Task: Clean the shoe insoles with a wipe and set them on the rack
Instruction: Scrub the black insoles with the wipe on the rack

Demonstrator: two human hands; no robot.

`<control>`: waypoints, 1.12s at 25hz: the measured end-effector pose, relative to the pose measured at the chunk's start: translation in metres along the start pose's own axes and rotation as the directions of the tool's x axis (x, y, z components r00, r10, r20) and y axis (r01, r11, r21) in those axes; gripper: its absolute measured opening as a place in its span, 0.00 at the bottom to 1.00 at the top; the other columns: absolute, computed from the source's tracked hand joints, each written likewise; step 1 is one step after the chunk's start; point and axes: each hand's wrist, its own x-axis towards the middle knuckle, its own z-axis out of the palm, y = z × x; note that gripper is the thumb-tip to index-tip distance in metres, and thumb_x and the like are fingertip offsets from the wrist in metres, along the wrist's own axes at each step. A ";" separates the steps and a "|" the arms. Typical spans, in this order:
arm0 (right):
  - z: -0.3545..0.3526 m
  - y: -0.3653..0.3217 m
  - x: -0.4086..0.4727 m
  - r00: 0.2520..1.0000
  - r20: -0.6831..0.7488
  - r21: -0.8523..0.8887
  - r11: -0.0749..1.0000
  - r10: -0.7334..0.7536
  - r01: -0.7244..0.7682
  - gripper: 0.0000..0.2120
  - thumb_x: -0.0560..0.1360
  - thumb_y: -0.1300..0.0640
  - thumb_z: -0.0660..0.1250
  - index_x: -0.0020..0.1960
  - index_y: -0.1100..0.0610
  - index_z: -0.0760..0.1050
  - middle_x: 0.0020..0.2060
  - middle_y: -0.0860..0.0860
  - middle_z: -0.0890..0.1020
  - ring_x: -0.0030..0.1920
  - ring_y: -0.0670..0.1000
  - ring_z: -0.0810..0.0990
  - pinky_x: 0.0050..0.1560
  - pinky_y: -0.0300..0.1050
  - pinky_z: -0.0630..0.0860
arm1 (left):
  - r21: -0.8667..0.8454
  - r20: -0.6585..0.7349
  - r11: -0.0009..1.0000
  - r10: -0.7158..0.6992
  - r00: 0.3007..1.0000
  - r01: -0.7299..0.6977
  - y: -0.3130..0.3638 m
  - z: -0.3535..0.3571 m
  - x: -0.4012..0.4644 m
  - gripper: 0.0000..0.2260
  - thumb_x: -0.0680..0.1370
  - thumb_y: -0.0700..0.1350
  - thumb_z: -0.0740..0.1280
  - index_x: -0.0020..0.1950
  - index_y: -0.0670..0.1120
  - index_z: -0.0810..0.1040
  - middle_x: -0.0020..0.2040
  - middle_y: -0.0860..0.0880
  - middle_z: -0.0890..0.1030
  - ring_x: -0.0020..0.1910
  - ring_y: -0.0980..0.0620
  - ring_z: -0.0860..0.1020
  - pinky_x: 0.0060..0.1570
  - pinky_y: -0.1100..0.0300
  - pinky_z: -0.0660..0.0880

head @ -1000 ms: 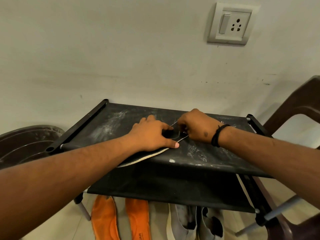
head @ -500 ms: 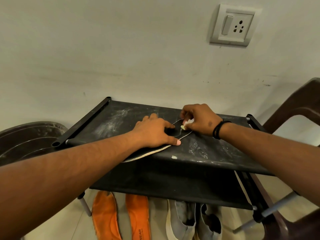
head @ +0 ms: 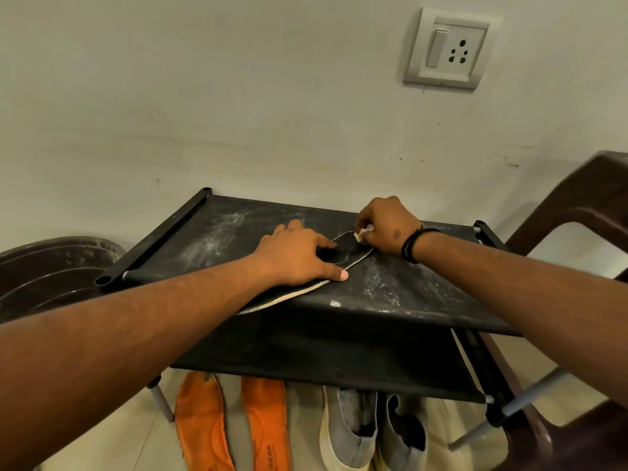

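Note:
A black insole (head: 350, 254) with a pale edge lies flat on the top shelf of the black rack (head: 424, 300), its near end hanging over the front edge. My left hand (head: 299, 254) presses it down with flat, spread fingers. My right hand (head: 387, 227) pinches a small crumpled whitish wipe (head: 362, 234) against the insole's far tip. Two orange insoles (head: 234, 423) lie on the floor below the rack.
A pair of grey shoes (head: 373, 433) stands on the floor under the rack. A dark brown plastic chair (head: 577, 212) is at the right, a dark round tub (head: 51, 270) at the left. The wall with a socket (head: 448, 49) is right behind the rack.
My right hand has slid with the wipe along the insole, away from me toward its far tip. The left hand keeps pressing the insole down.

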 end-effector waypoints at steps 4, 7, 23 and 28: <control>0.009 -0.013 -0.010 0.998 0.042 0.026 0.998 -0.050 0.049 0.07 0.76 0.59 0.69 0.52 0.57 0.83 0.49 0.53 0.84 0.49 0.52 0.81 0.46 0.39 0.74 | 0.010 0.003 1.000 0.001 1.000 -0.001 -0.003 0.001 -0.002 0.34 0.70 0.72 0.68 0.74 0.65 0.69 0.71 0.42 0.67 0.72 0.38 0.66 0.69 0.39 0.68; 0.011 -0.017 -0.014 0.989 0.103 0.002 0.994 -0.106 0.107 0.09 0.77 0.60 0.66 0.56 0.58 0.82 0.52 0.53 0.83 0.50 0.53 0.81 0.49 0.40 0.76 | 0.011 -0.001 1.000 0.000 1.000 0.000 -0.003 0.001 0.001 0.34 0.70 0.72 0.68 0.74 0.65 0.69 0.71 0.42 0.68 0.72 0.38 0.66 0.68 0.39 0.68; -0.001 -0.006 -0.022 0.982 0.157 0.020 0.994 -0.106 0.104 0.06 0.75 0.58 0.69 0.50 0.55 0.84 0.46 0.48 0.82 0.48 0.47 0.78 0.47 0.38 0.71 | -0.043 -0.098 0.998 0.032 0.995 -0.037 -0.010 0.007 0.003 0.39 0.65 0.73 0.71 0.72 0.57 0.74 0.67 0.45 0.73 0.65 0.44 0.73 0.64 0.43 0.74; -0.001 -0.002 -0.019 0.991 0.122 -0.002 0.998 -0.064 0.064 0.07 0.76 0.59 0.68 0.51 0.56 0.84 0.48 0.49 0.83 0.49 0.49 0.80 0.49 0.40 0.74 | -0.032 -0.086 0.999 0.033 0.996 -0.036 -0.009 0.006 0.008 0.41 0.64 0.75 0.69 0.72 0.58 0.74 0.68 0.45 0.74 0.67 0.44 0.72 0.64 0.42 0.74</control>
